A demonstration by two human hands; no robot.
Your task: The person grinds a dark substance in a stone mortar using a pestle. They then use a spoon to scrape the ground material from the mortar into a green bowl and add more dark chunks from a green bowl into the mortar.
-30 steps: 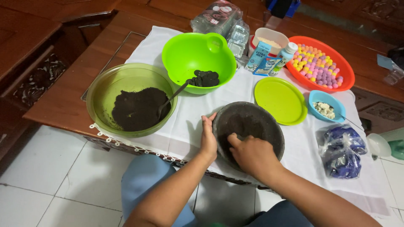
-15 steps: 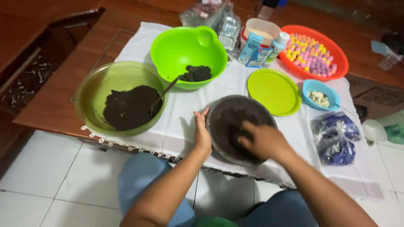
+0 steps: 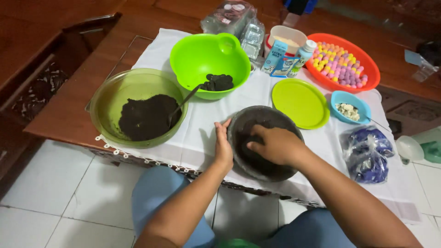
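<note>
Dark pan (image 3: 257, 120), rim steadied by left hand (image 3: 223, 148); right hand (image 3: 275, 146) presses inside, grip perhaps clenched; olive bowl (image 3: 110, 92) beside.

The right hand (image 3: 275, 144) has slid leftward inside the dark pan (image 3: 264, 142) (fingers now pressing its left side).

We look down on a reddish-brown wooden desk (image 3: 78, 101) that runs from the near left to the far right. A white cloth (image 3: 202, 124) with a small scalloped trim covers its middle and hangs over the near edge. Below it we see a floor of pale, glossy tiles (image 3: 59, 202) with thin dark joints. On the far left stands a dark wooden chair (image 3: 50, 69) with a carved openwork panel. The light is soft and even.
</note>
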